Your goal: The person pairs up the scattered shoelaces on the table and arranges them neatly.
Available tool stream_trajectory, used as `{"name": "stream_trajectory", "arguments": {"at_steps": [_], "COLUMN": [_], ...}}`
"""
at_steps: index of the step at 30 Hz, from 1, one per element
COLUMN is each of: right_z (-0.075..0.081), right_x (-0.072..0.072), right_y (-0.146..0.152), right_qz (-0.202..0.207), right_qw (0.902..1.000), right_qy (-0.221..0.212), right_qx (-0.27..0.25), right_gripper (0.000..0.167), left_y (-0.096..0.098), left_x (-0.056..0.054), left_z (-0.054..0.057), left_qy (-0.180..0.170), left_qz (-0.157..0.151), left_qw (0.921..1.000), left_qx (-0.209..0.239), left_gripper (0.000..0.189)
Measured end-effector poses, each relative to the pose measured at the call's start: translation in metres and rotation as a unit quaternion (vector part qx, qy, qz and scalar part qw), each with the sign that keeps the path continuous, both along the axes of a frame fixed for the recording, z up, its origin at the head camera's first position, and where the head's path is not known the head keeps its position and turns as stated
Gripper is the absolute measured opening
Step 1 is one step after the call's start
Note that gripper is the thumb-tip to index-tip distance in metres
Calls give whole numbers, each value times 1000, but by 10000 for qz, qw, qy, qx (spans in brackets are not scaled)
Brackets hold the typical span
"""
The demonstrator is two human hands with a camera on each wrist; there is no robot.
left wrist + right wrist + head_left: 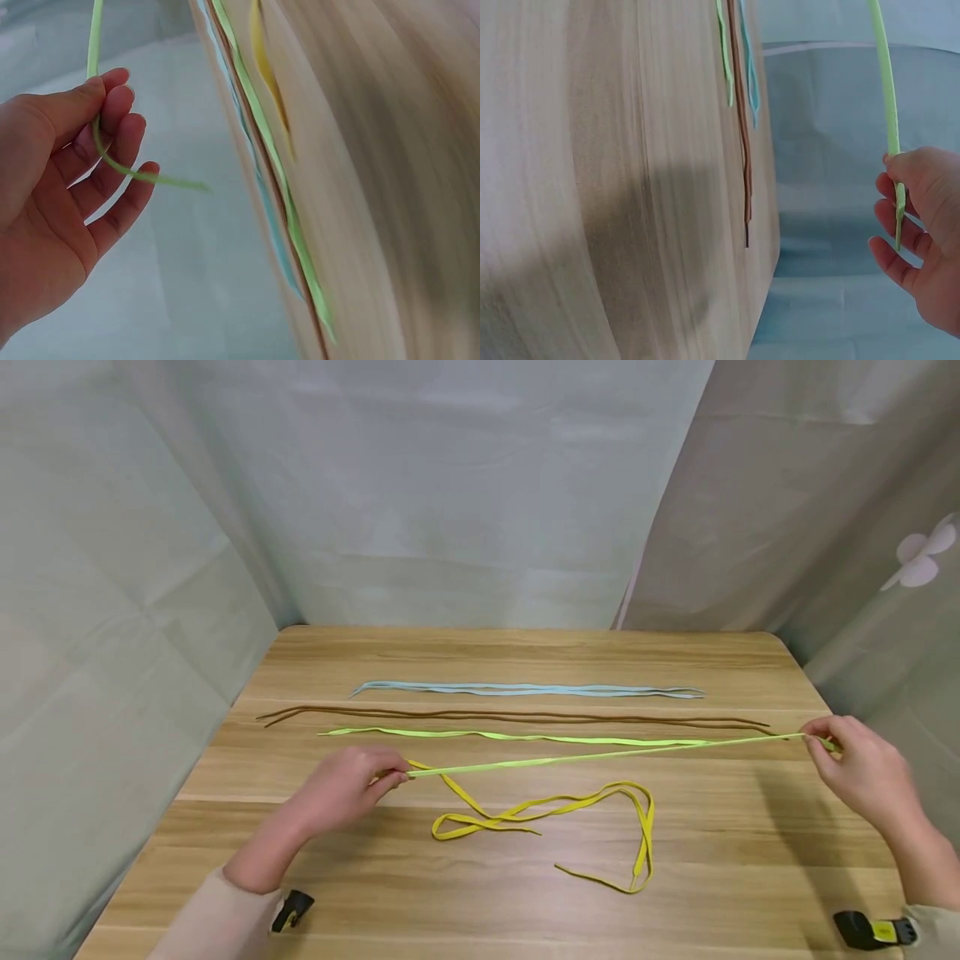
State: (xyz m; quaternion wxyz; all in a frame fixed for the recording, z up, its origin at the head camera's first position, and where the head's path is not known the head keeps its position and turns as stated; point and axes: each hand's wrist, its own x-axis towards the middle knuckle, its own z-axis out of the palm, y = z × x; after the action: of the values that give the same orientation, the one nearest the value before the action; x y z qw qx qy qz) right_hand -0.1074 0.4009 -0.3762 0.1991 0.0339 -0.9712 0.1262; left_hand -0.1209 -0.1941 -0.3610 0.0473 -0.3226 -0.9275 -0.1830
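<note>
A lime-green shoelace (555,761) is stretched nearly straight above the table between both hands. My left hand (358,781) pinches it near one end between thumb and forefinger; in the left wrist view a short tail (172,181) hangs past the fingers. At the right, my right hand (862,767) pinches the other end, and its tip (899,225) shows below the thumb in the right wrist view. A second lime-green shoelace (517,737) lies straight on the table behind it. Nearer the front, a yellow shoelace (555,806) lies in loose loops.
Brown shoelaces (510,717) run lengthwise behind the lime-green one, with light-blue shoelaces (525,690) farther back. The wooden table (420,910) ends at a hanging grey-white curtain (450,510) at the back and sides.
</note>
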Motion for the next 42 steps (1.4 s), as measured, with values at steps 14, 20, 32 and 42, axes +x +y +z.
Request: {"name": "stream_trajectory", "arguments": {"at_steps": [14, 20, 32, 42], "right_z": [-10, -15, -27, -35], "right_x": [-5, -9, -27, -39], "right_y": [-3, -8, -28, -39], "right_qz": [513, 751, 1202, 1335], "right_qw": [9985, 9966, 9922, 9907], "right_qy": [174, 240, 242, 136], "right_qx": [77, 228, 236, 234], "right_gripper": [19, 19, 20, 18], "left_y": [-58, -75, -94, -102], "left_x": [-17, -22, -43, -58], "left_z": [-16, -19, -31, -38], "left_qy": [-503, -785, -670, -768], "left_qz": [1075, 1399, 1748, 2107], "left_qw": [9925, 9863, 9806, 9744], "left_qx": [291, 395, 584, 169], "left_gripper": [15, 17, 5, 8]}}
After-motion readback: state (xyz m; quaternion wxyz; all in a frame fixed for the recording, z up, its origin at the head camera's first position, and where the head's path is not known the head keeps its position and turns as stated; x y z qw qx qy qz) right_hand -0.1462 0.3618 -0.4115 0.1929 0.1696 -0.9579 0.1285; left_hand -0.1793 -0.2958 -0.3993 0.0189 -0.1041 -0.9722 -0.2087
